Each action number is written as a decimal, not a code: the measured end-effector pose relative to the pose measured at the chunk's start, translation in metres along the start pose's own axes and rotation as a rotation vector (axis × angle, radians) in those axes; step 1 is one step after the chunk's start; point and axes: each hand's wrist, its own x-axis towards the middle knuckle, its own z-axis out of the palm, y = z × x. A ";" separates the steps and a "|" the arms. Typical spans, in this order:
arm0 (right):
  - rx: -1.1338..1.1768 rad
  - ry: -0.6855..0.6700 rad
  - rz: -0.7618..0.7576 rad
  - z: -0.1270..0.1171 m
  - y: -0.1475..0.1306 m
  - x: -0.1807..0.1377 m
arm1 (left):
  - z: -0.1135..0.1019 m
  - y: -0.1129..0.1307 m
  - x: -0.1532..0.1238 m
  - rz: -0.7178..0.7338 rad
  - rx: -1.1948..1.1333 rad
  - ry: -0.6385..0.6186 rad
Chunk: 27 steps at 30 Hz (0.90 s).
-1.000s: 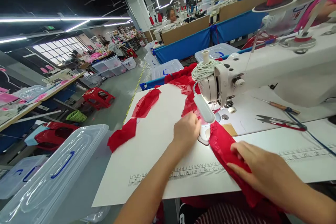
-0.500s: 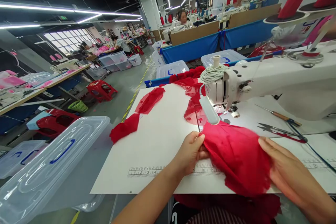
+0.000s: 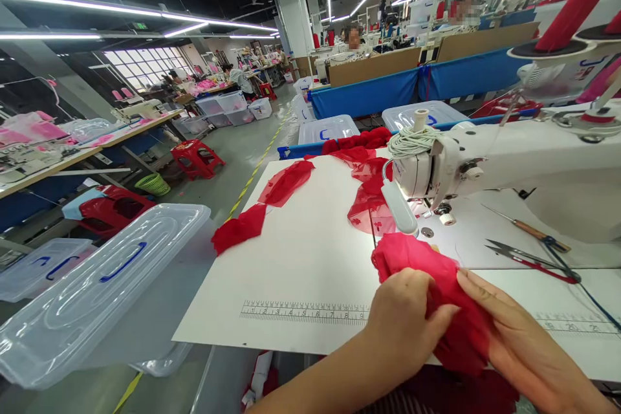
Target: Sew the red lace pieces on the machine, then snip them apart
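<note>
A piece of red fabric (image 3: 417, 252) is bunched between my hands at the front of the sewing table (image 3: 301, 272). My left hand (image 3: 402, 317) lies over it, fingers curled into the cloth and thumb pointing right; the fingertips are hidden. At the cloth's right edge, my right hand (image 3: 514, 323) pinches it with the thumb on top, the other fingers underneath. Just beyond the cloth stands a white sewing machine (image 3: 495, 162), with a small lamp (image 3: 400, 207) hanging by its needle area. Sheer red pieces (image 3: 371, 204) lie left of the needle.
Thread snips (image 3: 528, 259) and a wooden-handled awl (image 3: 528, 229) lie right of the cloth. More red pieces (image 3: 286, 184) rest on the table's left. A lidded clear bin (image 3: 111, 291) stands left of the table. Red thread cones (image 3: 577, 10) rise at the upper right. Co-workers sit farther back.
My left hand has moved right from the fabric's left corner onto its middle. The fabric, spread out before, is now gathered and folded between both hands. The view has shifted slightly.
</note>
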 end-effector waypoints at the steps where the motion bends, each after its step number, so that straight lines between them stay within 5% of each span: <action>1: -0.007 -0.023 0.009 0.001 0.002 -0.001 | 0.004 0.000 0.001 0.000 0.011 0.002; 8: -0.080 -0.057 -0.104 0.005 0.010 -0.007 | 0.007 -0.005 0.000 -0.046 -0.120 -0.027; 13: -0.059 -0.187 -0.016 0.003 0.013 -0.008 | 0.003 -0.009 -0.004 -0.030 -0.217 0.050; 22: -0.158 -0.172 0.017 0.000 0.022 -0.002 | 0.016 -0.008 -0.017 -0.307 -1.077 0.042; 27: -0.118 -0.044 -0.098 0.003 0.025 -0.006 | 0.013 -0.006 -0.013 -0.366 -0.925 0.014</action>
